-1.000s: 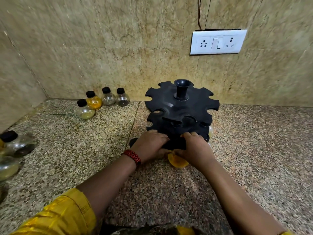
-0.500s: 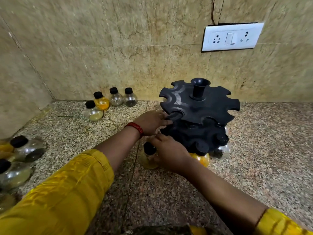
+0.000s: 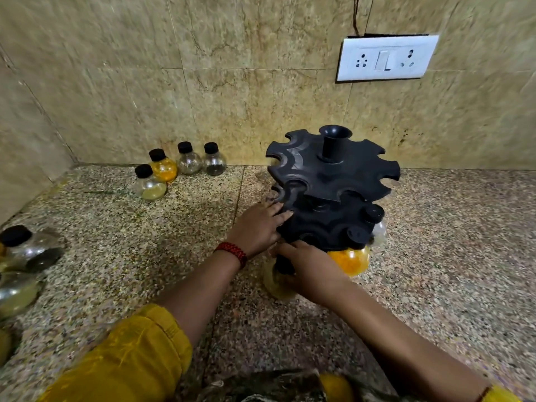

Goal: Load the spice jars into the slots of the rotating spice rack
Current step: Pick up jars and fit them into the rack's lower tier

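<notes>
Your right hand [image 3: 313, 274] curls round a bulb-shaped jar [image 3: 274, 285] of pale powder, low over the tabletop [image 3: 174, 250] just beside the rack's bottom tier. It looks like smooth glass: light, slippery, breakable, so grip the neck under the cap. It stands roughly upright, cap up. Your left hand [image 3: 258, 230], fingers straight, steadies the rack [image 3: 333, 181].

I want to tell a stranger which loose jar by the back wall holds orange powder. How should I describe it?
Look left of the black spice rack, where four round jars stand on the counter by the tiled wall. The orange jar is second from the left, behind the front jar. Its neighbours look clear or pale; only it is filled bright orange.
</notes>
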